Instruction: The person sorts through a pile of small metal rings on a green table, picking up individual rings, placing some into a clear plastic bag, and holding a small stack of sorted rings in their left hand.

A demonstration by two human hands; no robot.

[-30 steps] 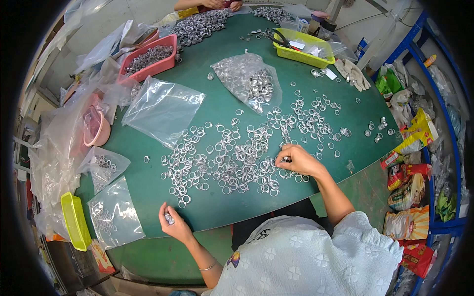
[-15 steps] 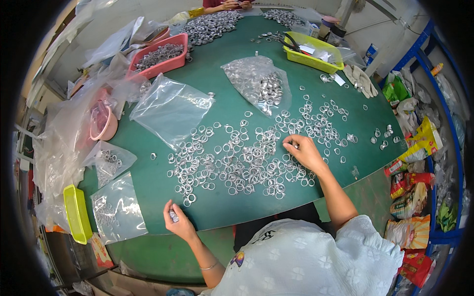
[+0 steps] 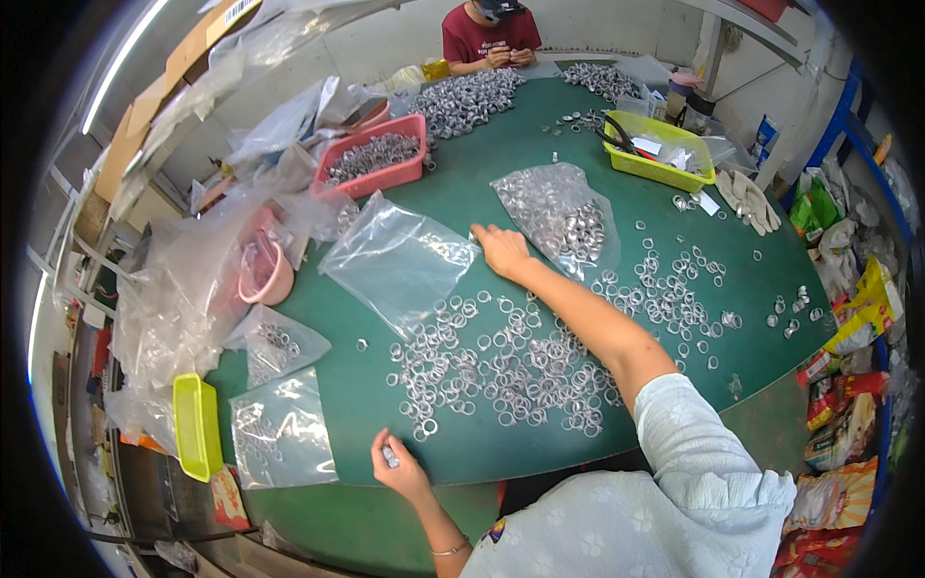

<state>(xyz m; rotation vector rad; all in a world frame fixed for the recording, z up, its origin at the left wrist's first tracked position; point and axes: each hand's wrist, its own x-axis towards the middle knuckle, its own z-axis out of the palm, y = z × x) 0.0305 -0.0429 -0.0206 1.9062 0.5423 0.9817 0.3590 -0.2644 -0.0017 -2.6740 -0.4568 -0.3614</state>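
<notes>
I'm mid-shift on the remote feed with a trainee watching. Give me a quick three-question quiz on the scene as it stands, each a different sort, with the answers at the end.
1. True or false: the left hand holds small silvery pieces.
2. Multiple choice: what is heaped in the pink rectangular tray?
A) folded gloves
B) silvery metal pieces
C) paper slips
3. Fill the gap: the ____ hand reaches farther across the green table, its fingertips near the edge of the flat clear bag.

Key: 1. True. 2. B. 3. Right hand.
</notes>
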